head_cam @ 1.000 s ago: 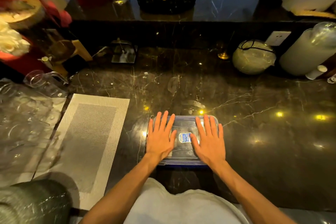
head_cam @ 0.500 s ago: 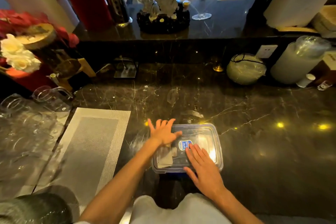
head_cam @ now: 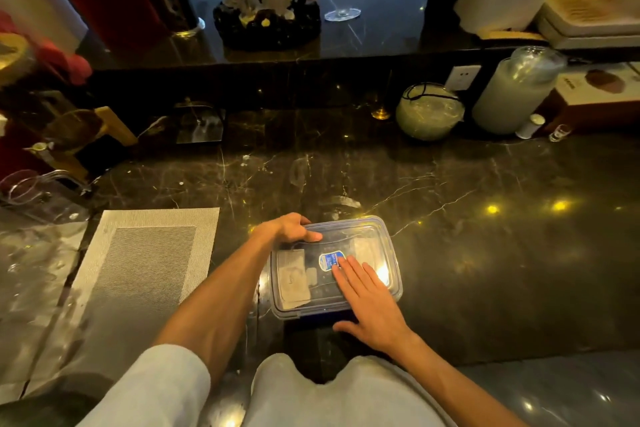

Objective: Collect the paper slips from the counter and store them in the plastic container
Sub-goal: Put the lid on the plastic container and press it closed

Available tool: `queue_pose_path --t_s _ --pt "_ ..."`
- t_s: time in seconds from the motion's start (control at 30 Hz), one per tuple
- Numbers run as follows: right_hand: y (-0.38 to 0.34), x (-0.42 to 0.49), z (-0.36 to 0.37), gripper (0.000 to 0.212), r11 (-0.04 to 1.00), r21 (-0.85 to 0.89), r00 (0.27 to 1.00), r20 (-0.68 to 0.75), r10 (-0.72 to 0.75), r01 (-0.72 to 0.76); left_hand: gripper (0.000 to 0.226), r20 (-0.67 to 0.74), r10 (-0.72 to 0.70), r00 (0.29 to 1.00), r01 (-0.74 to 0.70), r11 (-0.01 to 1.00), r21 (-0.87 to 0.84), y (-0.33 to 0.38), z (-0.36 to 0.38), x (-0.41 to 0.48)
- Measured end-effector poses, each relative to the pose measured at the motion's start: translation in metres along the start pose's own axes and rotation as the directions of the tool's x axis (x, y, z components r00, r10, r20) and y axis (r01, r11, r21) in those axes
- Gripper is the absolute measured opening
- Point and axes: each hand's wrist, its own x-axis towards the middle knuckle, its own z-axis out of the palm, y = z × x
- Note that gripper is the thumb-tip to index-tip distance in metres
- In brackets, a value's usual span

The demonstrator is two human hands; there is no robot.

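Observation:
A clear plastic container [head_cam: 372, 236] with its lid on sits on the dark marble counter [head_cam: 485, 253] in front of me. The lid carries a small blue label [head_cam: 329, 259]. Pale paper slips [head_cam: 292, 279] show through the lid on the container's left side. My left hand [head_cam: 291, 229] grips the far left corner of the lid, fingers curled over the edge. My right hand [head_cam: 367, 302] lies flat on the lid's near right part, fingers spread, thumb off the near edge.
A grey woven placemat [head_cam: 145, 260] lies to the left. Clear glassware [head_cam: 31, 191] stands at the far left. A round glass bowl [head_cam: 429, 113], a tall jar [head_cam: 512, 94] and a box [head_cam: 595, 97] line the back right. A raised ledge holds a coral ornament [head_cam: 263, 3].
Both hands were flat on the lid a second ago. My left hand has moved to the lid's far left corner and curled over it; my right hand slid toward the near right.

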Motion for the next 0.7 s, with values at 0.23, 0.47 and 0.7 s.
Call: queue_pose_path --t_s 0.23,0.47,0.7 --pt "-0.005 0.0 -0.001 0.107 0.998 -0.06 1.0 -0.029 0.004 -0.006 0.042 -0.251 0.183 0.95 -0.213 0.972 -0.099 -0.011 0.011 -0.006" --pt "-0.005 0.0 -0.001 0.108 0.998 -0.055 0.999 -0.028 0.019 -0.021 0.024 -0.458 0.225 0.86 -0.236 0.971 0.034 -0.018 0.026 -0.006" --pt "-0.008 0.0 -0.002 0.098 0.994 -0.098 0.997 -0.063 0.037 -0.043 0.02 -0.444 0.236 0.864 -0.252 0.967 0.023 -0.019 0.026 -0.009"
